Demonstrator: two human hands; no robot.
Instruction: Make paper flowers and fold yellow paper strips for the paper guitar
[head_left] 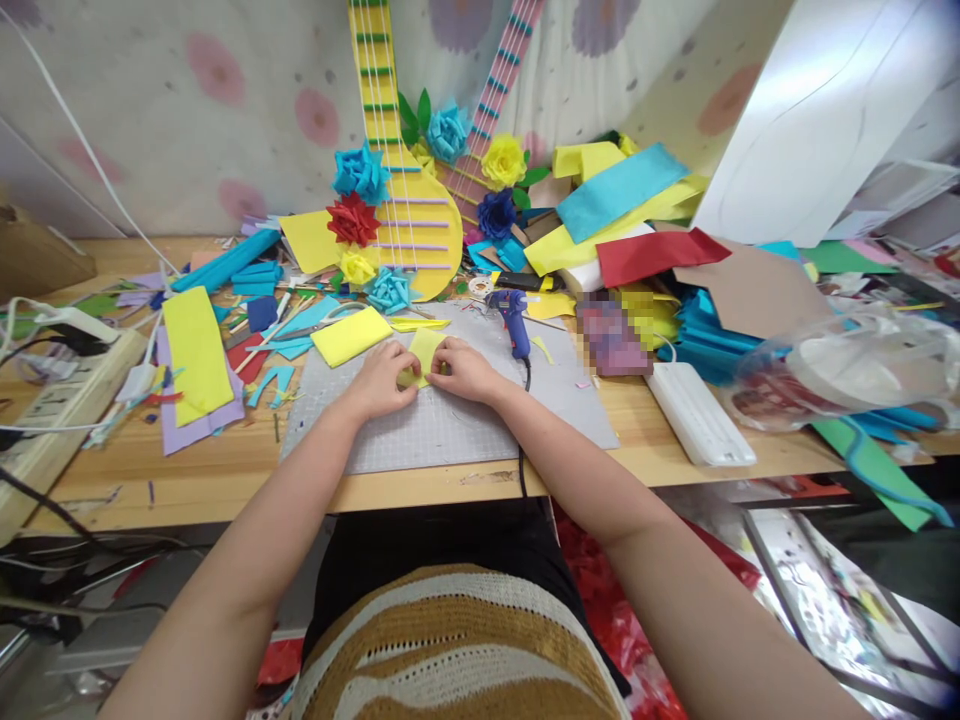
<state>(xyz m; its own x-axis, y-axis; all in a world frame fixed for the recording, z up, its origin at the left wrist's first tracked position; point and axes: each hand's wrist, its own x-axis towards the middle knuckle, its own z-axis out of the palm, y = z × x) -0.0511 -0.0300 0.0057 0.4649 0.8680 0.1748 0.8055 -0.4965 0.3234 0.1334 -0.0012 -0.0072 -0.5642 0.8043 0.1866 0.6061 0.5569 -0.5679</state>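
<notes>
Both my hands hold a small piece of yellow crepe paper (427, 348) over the grey cutting mat (405, 435). My left hand (384, 380) is closed on its left edge, fingers curled. From the other side my right hand (466, 370) pinches its right edge. A folded yellow paper pad (350, 336) lies beside my left hand, and thin yellow strips (420, 324) lie just behind the held piece. To the right of my right hand rests a blue glue gun (513, 320), its cord running toward the table's front edge. Scissors (330, 318) lie partly hidden behind the yellow pad.
A yellow paper guitar (420, 215) with paper flowers leans at the back. Coloured paper (630, 190) is heaped at right, near a white power strip (701, 415) and a clear plastic container (840, 365). At left are yellow sheets (198, 350) and a socket block (67, 390).
</notes>
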